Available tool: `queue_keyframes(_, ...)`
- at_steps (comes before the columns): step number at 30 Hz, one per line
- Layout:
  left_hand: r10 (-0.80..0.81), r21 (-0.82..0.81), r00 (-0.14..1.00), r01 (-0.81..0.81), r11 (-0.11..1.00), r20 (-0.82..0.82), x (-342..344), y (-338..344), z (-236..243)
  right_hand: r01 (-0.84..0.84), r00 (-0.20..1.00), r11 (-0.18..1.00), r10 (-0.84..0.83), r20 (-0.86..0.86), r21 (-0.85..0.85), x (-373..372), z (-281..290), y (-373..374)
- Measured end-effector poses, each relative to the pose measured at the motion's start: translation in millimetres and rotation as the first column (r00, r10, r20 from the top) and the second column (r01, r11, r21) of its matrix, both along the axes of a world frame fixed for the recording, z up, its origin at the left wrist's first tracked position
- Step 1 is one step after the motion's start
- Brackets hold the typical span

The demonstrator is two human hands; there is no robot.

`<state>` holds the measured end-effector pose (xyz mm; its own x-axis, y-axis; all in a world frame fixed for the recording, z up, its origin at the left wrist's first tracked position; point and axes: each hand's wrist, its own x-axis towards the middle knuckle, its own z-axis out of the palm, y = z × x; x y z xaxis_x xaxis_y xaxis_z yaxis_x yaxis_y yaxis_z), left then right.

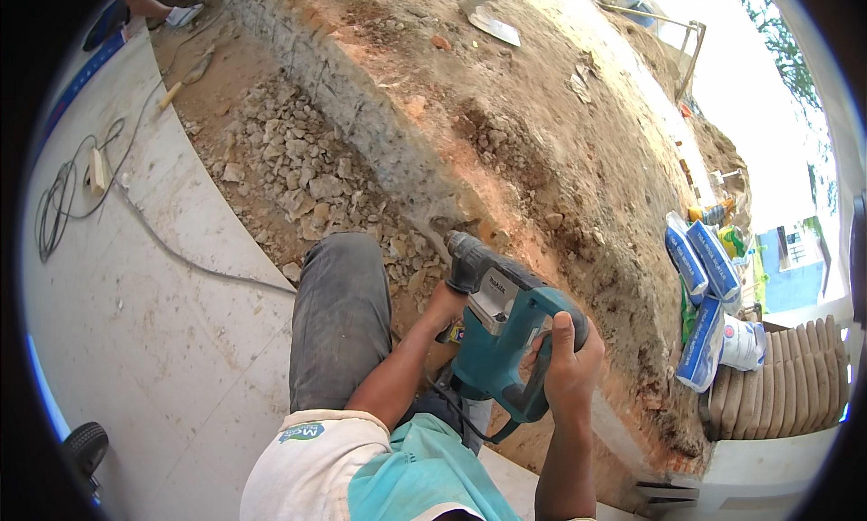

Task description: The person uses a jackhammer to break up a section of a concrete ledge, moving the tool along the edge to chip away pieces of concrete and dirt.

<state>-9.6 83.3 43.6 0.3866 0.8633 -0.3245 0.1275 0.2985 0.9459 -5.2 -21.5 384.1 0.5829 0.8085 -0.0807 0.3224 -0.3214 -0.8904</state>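
Two bare hands are on a teal-and-black demolition hammer (488, 363), which lies slantwise above the person's lap, its black nose toward the broken edge of a concrete ledge (352, 115). The right hand (575, 363) is curled shut around the rear loop handle, thumb along the top. The left hand (444, 306) meets the black front collar from the left; its fingers are hidden by the tool, so I cannot tell how far they are closed.

The person's grey-trousered knee (341, 309) juts up just left of the tool and covers part of a heap of broken rubble (298, 155) lying along the ledge. A black power cord (470, 422) loops below the rear handle. On the pale tiled floor (172, 331) at left, a grey cable (203, 270) runs toward the knee, near a loose coil of dark cable (59, 200). A small black wheel (86, 444) stands at lower left.

Beyond the ledge spreads rough brown earth (578, 106), with a shovel blade (494, 29) at the top. Well to the right, blue-and-white bags (713, 259) are piled beside a ribbed brown stack (778, 381). Another person's foot (183, 15) shows at upper left.
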Motion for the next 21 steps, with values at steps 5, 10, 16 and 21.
queue_keyframes(5,0.091,-0.208,0.99,-0.068,0.976,0.105,1,-3,38,-0.003,0.998,0.999,0.007,0.06,-0.051,5,6,1)
queue_keyframes(10,0.026,0.022,0.998,-0.025,0.999,-0.054,12,3,-21,-0.043,0.998,0.999,0.045,0.049,-0.032,-4,7,4)
queue_keyframes(16,-0.212,0.286,0.905,0.327,0.901,-0.368,-5,14,22,0.029,1.0,0.999,-0.029,0.007,-0.045,5,11,20)
queue_keyframes(21,0.021,-0.223,0.999,-0.012,0.975,0.038,-7,15,57,-0.028,0.999,0.997,0.03,0.022,-0.071,17,15,36)
